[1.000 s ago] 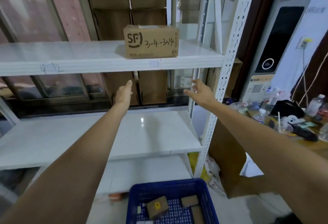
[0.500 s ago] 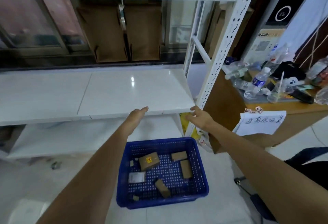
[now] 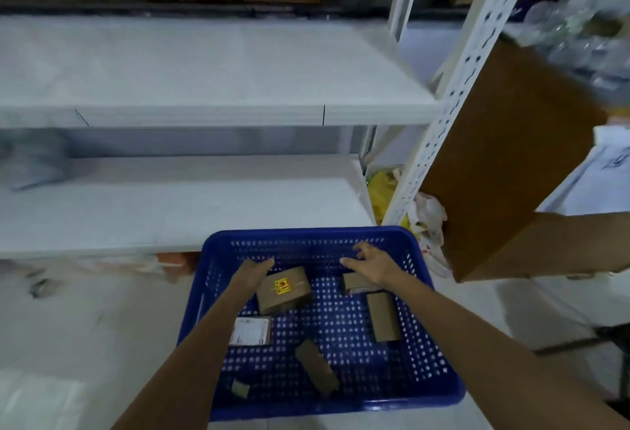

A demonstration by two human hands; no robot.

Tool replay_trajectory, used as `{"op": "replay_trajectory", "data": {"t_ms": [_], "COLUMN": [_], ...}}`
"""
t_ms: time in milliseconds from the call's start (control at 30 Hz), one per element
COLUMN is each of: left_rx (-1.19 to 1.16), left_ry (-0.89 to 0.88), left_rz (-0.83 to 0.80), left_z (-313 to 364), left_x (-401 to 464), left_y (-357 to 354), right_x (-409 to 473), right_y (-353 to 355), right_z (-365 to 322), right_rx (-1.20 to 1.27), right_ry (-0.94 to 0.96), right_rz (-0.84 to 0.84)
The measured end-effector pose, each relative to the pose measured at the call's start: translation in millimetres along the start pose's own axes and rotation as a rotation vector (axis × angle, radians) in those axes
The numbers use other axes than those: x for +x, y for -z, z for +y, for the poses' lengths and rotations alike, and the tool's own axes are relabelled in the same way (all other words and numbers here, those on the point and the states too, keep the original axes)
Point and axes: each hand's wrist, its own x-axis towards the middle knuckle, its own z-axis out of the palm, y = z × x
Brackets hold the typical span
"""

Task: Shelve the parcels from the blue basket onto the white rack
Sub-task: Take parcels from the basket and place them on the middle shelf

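Reaching down, I have both arms inside the blue basket (image 3: pixel 218 296), which sits on the pale floor (image 3: pixel 68 344) in front of the white rack (image 3: pixel 439 123). My left hand (image 3: pixel 252 274) is spread flat with the fingers straight, and it holds nothing. It is right at the left edge of the box with the yellow sticker (image 3: pixel 283 290), and I cannot tell if it touches the box. My right hand (image 3: pixel 373 264) is wide too, with the fingers fanned out, and it holds nothing. It is over the small brown box (image 3: pixel 356 283) at the back right of the basket and covers part of it.

Just beside that small box, nearer to me, lies a long brown box (image 3: pixel 383 316). A flat parcel with a white label (image 3: pixel 251 331) lies by my left arm. Another long brown parcel (image 3: pixel 317 366) lies slanted in the middle of the basket. A tiny brown packet (image 3: pixel 240 389) lies near the front left corner.

Two shelves of the rack that I can see look bare, but everything is a bit blurry. A big brown cardboard piece (image 3: pixel 504 163) leans just to the right of the rack's post. Some crumpled bags (image 3: pixel 426 221), yellow and white, lie at the bottom of the post.
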Motion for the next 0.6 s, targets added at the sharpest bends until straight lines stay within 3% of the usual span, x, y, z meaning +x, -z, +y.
{"op": "replay_trajectory", "data": {"t_ms": [333, 600], "left_rx": [-0.013, -0.207], "left_ry": [0.059, 0.143], "left_rz": [0.208, 0.129], "left_z": [-147.7, -190.6], "left_x": [192.1, 226.1], "left_y": [-52.4, -84.1], "right_x": [200.5, 239.6], "right_y": [-174.2, -241.4], "right_z": [97.0, 116.0], "right_rx": [-0.035, 0.120], "right_ry": [0.037, -0.005], "right_rz": [-0.072, -0.141]}}
